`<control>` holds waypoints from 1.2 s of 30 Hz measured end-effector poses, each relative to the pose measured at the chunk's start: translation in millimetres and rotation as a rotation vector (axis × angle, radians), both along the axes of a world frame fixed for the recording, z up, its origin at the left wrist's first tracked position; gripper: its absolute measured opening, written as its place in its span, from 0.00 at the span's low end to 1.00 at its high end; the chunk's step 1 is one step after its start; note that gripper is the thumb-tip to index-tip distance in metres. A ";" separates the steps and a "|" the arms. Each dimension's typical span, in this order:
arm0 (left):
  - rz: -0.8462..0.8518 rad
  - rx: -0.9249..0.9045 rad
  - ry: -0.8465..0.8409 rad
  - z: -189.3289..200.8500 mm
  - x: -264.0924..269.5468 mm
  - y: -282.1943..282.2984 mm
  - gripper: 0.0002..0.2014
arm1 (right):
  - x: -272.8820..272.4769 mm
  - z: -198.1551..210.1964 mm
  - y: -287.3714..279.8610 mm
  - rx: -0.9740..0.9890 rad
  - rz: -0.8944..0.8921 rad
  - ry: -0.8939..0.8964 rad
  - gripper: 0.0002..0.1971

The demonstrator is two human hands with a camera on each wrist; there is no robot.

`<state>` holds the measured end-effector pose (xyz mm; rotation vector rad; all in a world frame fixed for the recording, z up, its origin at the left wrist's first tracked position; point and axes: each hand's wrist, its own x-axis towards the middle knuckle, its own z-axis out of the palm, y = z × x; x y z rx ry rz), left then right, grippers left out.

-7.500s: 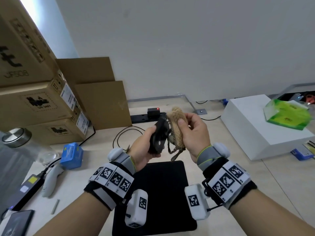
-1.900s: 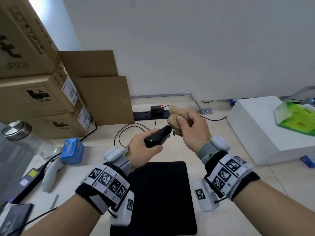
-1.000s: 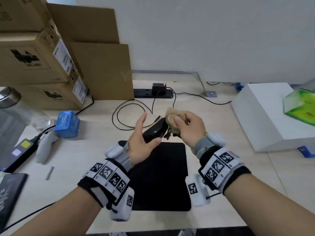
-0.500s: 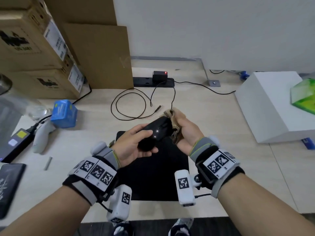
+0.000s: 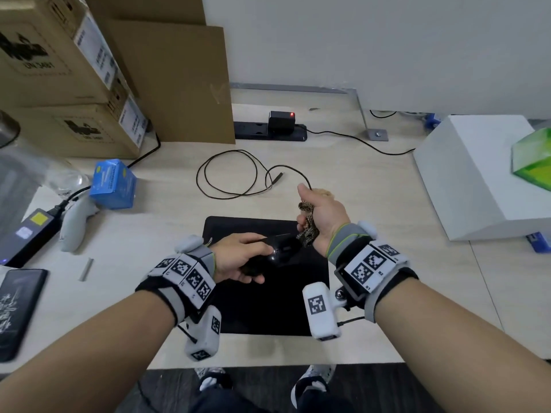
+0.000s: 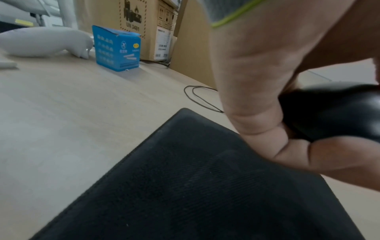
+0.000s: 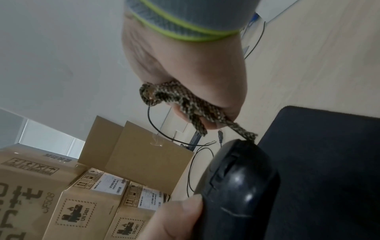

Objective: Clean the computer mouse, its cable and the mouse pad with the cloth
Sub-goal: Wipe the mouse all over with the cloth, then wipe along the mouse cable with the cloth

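Left hand [image 5: 238, 257] grips black computer mouse [image 5: 283, 251], fingers curled round it, held just above black mouse pad [image 5: 268, 308]. Right hand [image 5: 323, 216] fisted on mottled brown cloth [image 5: 308, 231], wrapped round the mouse cable [image 5: 226, 174] near the mouse; the rest lies looped on the desk [image 5: 357, 180] beyond.
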<state>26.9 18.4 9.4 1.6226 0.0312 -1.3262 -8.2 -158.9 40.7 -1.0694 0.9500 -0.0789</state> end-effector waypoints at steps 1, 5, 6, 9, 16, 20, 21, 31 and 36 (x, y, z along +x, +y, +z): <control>-0.012 0.007 -0.008 -1.0 -0.8 -1.4 0.12 | 1.3 1.5 -1.7 -0.012 0.006 0.005 0.14; -0.082 0.025 -0.042 -1.3 -1.3 -7.0 0.13 | 5.5 6.1 -4.5 -0.085 0.043 0.042 0.13; -0.104 0.032 -0.055 -1.3 -1.1 -8.0 0.13 | 5.9 5.9 -4.3 -0.106 0.050 0.044 0.13; -0.182 0.059 -0.094 -1.2 -0.4 -8.3 0.13 | 6.4 1.4 -4.2 -0.173 0.080 0.057 0.12; -0.492 0.120 -0.117 2.1 1.8 9.7 0.11 | 12.7 4.6 -19.7 -0.438 0.036 0.107 0.13; -0.429 0.212 -0.182 -9.1 2.8 17.5 0.12 | 22.6 13.1 -26.2 -0.254 0.003 0.089 0.12; -0.424 0.242 -0.233 -12.8 3.3 16.6 0.12 | 24.0 14.1 -25.7 -0.214 0.007 0.086 0.14; -0.784 0.439 -0.484 -59.2 -9.3 35.2 0.25 | 32.9 36.0 -36.0 0.053 -0.108 -0.139 0.12; -0.728 0.429 -0.747 -31.6 -6.2 23.6 0.31 | 29.7 37.6 -26.2 0.082 -0.039 -0.153 0.13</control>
